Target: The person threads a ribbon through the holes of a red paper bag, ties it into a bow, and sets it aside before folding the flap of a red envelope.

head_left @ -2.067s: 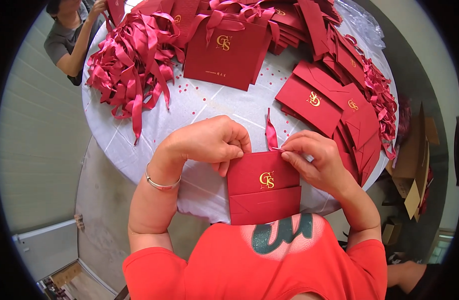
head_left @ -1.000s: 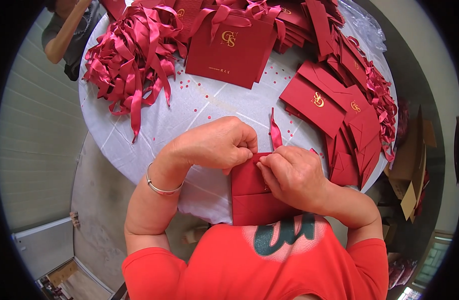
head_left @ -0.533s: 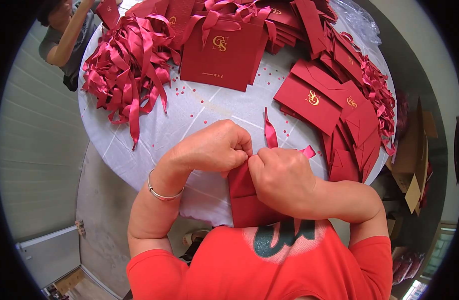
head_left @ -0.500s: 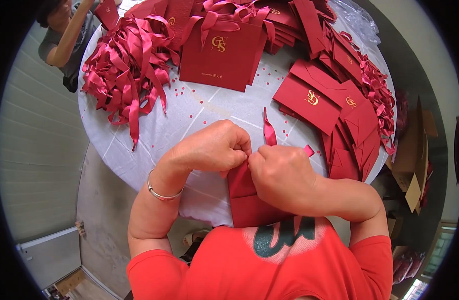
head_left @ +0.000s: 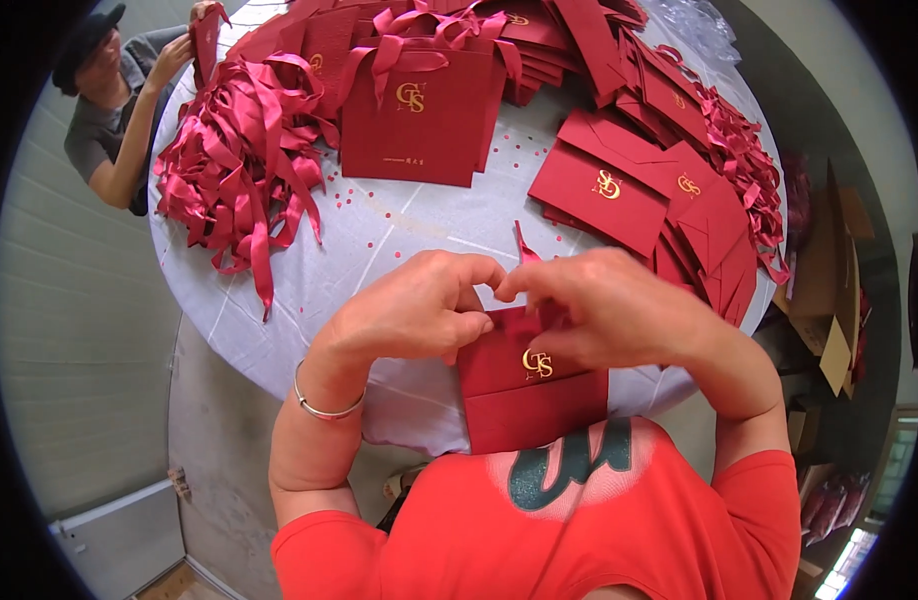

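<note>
A flat red paper gift bag (head_left: pixel 534 412) with a gold emblem lies at the table's near edge, close to my chest. At its top left corner my left hand (head_left: pixel 409 308) is closed, its curled fingers and thumb at the bag's edge. My right hand (head_left: pixel 619 308) hovers over the upper right of the bag, thumb and index finger apart, with nothing visible between them. The index fingertips of both hands nearly meet. A pink ribbon end (head_left: pixel 525 246) sticks up behind my right fingers, which hide its lower part.
A heap of pink ribbons (head_left: pixel 241 165) lies far left, beside upright red bags with ribbon handles (head_left: pixel 409 130). Flat bags (head_left: pixel 604 190) are stacked at right, with more ribbons (head_left: pixel 744 150) beyond. Small red dots dot the white tablecloth (head_left: pixel 379 245). A co-worker (head_left: pixel 119 120) handles a bag far left.
My right hand has lifted away from the pinch beside my left hand and its fingers have parted, uncovering the bag's emblem. The left hand stays near the bag's corner. The view has shifted slightly.
</note>
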Demonstrator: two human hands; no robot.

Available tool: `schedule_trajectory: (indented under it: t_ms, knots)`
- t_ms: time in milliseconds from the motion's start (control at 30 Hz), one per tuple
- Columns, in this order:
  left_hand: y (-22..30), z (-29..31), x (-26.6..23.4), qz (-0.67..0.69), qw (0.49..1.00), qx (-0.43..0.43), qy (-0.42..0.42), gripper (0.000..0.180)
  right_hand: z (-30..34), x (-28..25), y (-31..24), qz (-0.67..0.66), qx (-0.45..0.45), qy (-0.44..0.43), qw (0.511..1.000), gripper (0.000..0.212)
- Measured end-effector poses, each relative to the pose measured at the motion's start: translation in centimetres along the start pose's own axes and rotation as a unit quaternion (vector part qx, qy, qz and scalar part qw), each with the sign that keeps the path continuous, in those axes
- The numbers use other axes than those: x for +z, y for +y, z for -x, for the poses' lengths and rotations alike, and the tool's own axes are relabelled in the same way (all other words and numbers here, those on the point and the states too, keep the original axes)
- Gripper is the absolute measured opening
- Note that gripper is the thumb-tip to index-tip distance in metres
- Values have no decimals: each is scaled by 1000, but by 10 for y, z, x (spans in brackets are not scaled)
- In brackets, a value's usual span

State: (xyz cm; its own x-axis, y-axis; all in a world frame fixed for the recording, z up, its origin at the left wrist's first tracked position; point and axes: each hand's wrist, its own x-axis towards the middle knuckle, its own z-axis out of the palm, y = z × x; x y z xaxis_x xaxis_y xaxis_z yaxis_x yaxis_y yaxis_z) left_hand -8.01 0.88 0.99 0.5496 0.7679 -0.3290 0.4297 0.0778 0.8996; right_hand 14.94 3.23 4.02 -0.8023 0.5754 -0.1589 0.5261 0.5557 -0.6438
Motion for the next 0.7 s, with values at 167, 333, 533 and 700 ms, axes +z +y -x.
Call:
schedule_trajectory:
  t_ms: [167,333,533,700]
  knots:
    - [-4,-3,4,-45,997,69,8,28,5,-27,2,-29,31,-66,997,43]
    - [-5,1,0,21,998,57,-30,24,12,-31,5,-123,-93,-17,988,33]
    - [-8,0,5,-76,978,196,19,16,-15,-27,30,-279,-1,-15,960,19]
    - [-7,2,10,-137,963,225,61,11,-29,-15,27,-180,17,-81,980,22]
